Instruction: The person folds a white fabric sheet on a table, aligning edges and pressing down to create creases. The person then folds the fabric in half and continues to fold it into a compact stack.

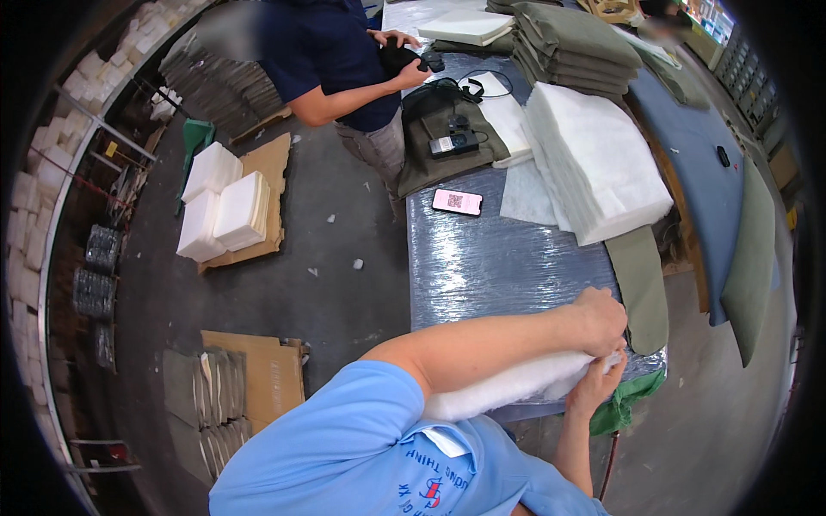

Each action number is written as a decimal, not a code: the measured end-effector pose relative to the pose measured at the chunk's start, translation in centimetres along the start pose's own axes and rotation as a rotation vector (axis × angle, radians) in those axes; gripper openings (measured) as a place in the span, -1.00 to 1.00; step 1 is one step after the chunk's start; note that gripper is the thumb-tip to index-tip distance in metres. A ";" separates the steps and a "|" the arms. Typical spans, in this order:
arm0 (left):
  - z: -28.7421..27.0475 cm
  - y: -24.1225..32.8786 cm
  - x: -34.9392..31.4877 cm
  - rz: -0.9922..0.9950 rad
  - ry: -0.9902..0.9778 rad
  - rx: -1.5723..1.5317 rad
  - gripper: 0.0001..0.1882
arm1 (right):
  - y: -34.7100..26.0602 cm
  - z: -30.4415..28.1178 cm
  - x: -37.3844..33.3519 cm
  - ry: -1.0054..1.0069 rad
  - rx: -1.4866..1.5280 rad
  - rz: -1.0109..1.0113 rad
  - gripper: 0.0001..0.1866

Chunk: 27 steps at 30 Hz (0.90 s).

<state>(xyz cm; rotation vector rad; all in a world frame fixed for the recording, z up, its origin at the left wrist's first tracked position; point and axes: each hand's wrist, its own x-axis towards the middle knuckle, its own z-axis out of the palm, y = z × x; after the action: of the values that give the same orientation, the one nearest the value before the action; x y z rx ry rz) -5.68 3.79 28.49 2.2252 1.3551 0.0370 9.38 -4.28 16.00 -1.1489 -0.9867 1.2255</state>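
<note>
A thick, soft strip of white wadding (516, 385) lies along the near edge of the plastic-wrapped table, right in front of my body. My left arm reaches across it, and my left hand (601, 320) is closed in a fist at the wadding's right end; its fingertips are hidden. Just below, my right hand (594, 383) grips the same end from the near side, fingers bent over it. A flat olive-green fabric piece (638, 288) lies beside my left hand, hanging toward the table's right edge.
A white wadding stack (594, 163) and folded olive covers (572, 47) stand farther back. A phone (458, 202) lies on the wrapped table (482, 267). Across it, a person (344, 77) holds a black device. White foam blocks (225, 206) sit on cardboard at left.
</note>
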 end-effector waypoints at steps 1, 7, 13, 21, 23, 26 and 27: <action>-0.1 0.0 0.0 0.008 0.000 0.003 -0.58 | 0.1 -0.1 0.0 0.018 0.019 -0.006 -0.63; -0.4 -0.1 -0.3 0.018 -0.001 0.017 -0.59 | 1.1 1.6 -0.6 0.067 0.069 -0.036 -0.67; 0.2 -0.2 0.3 -0.009 -0.006 -0.004 -0.64 | 2.7 1.8 -1.1 -0.075 -0.053 -0.098 -0.69; -0.2 -1.2 0.3 -0.050 0.032 -0.127 -0.72 | 6.2 -0.7 -3.3 -0.141 -0.154 0.142 -0.64; -0.4 -1.3 0.2 -0.048 0.032 -0.099 -0.72 | 5.7 -0.7 -3.0 -0.120 -0.007 0.115 -0.64; -0.6 -0.5 0.5 -0.046 0.000 -0.070 -0.72 | 2.4 0.6 -0.7 -0.191 0.077 -0.042 -0.63; -0.7 -0.1 0.7 -0.036 -0.019 -0.055 -0.72 | 2.2 0.9 -0.5 -0.217 0.045 -0.050 -0.62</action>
<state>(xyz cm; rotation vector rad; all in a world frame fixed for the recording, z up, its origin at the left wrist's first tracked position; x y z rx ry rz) -5.57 4.73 28.91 2.1504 1.3669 0.0391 8.07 -4.72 14.04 -0.9647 -1.1367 1.3456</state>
